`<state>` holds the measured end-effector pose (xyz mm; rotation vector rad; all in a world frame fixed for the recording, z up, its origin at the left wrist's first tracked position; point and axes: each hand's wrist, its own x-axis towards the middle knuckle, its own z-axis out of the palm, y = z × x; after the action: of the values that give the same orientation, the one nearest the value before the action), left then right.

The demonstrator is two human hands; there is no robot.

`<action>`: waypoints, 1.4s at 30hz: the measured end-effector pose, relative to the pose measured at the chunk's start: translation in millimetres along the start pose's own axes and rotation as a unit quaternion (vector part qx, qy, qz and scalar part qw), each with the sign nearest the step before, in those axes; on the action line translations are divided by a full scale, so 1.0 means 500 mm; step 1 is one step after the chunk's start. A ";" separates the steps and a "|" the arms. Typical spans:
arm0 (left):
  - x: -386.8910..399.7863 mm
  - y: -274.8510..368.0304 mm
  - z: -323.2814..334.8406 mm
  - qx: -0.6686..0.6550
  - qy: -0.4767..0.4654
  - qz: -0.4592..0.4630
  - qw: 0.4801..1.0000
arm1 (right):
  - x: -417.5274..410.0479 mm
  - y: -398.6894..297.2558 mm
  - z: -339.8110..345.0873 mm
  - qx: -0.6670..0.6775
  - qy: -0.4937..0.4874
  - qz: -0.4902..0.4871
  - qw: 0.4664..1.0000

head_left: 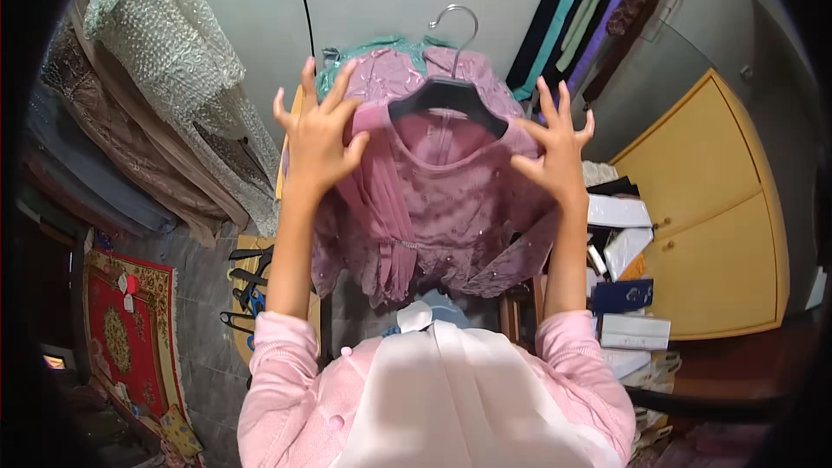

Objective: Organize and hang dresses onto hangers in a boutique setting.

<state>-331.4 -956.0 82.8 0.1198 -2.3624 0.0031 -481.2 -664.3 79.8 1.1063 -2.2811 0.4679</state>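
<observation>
A mauve pink dress [448, 195] with a pleated drape down its left side hangs on a black hanger [445, 94] with a metal hook, in front of me. My left hand [320, 136] pinches the dress's left shoulder between thumb and forefinger, its other fingers spread. On the other side my right hand [554, 143] pinches the right shoulder the same way. Behind the hanger lie another pink garment [383, 71] with shiny trim and a teal garment [374, 45].
Sequined and brown gowns [175, 32] hang at the left. Several hangers [250, 286] lie on a wooden surface below them. Scarves [572, 19] hang at upper right, above a yellow wooden cabinet [708, 208]. Boxes and packets [634, 331] are stacked beside my right arm. A red rug [123, 331] covers floor at far left.
</observation>
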 end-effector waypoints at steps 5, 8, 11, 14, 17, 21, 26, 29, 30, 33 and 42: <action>0.233 -0.099 0.145 0.047 0.033 -0.015 0.998 | 0.263 0.138 0.112 -0.008 0.062 -0.052 0.997; 0.340 -0.153 0.258 0.070 0.015 -0.050 0.996 | 0.399 0.216 0.221 -0.021 0.062 -0.066 0.996; 0.365 -0.193 0.393 0.088 -0.029 -0.088 0.992 | 0.455 0.272 0.374 -0.008 0.015 -0.051 0.999; 0.341 -0.222 0.509 0.095 -0.030 -0.064 0.993 | 0.449 0.297 0.489 -0.004 -0.019 -0.023 1.000; 0.311 -0.250 0.601 0.099 -0.008 -0.032 0.995 | 0.423 0.315 0.586 0.013 -0.023 0.012 1.000; 0.296 -0.282 0.662 0.119 -0.043 -0.030 0.992 | 0.413 0.319 0.651 0.044 -0.029 0.030 0.998; 0.285 -0.297 0.672 0.164 -0.064 -0.059 0.983 | 0.425 0.307 0.666 -0.007 -0.089 0.015 0.996; 0.292 -0.196 0.643 0.105 -0.058 -0.188 0.975 | 0.405 0.304 0.641 -0.022 -0.106 0.105 0.989; 0.285 -0.142 0.616 0.050 -0.069 -0.218 0.972 | 0.388 0.304 0.626 -0.003 -0.077 0.152 0.985; 0.176 0.007 0.539 -0.020 -0.149 -0.209 0.966 | 0.307 0.236 0.589 0.050 -0.025 0.185 0.981; 0.006 0.099 0.560 -0.017 -0.255 -0.171 0.952 | 0.111 0.414 0.508 -0.056 -0.238 -0.004 0.970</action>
<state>-533.7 -917.6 -113.0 0.5719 -2.8199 -0.2664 -757.9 -707.5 -99.0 1.2757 -2.6695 0.0654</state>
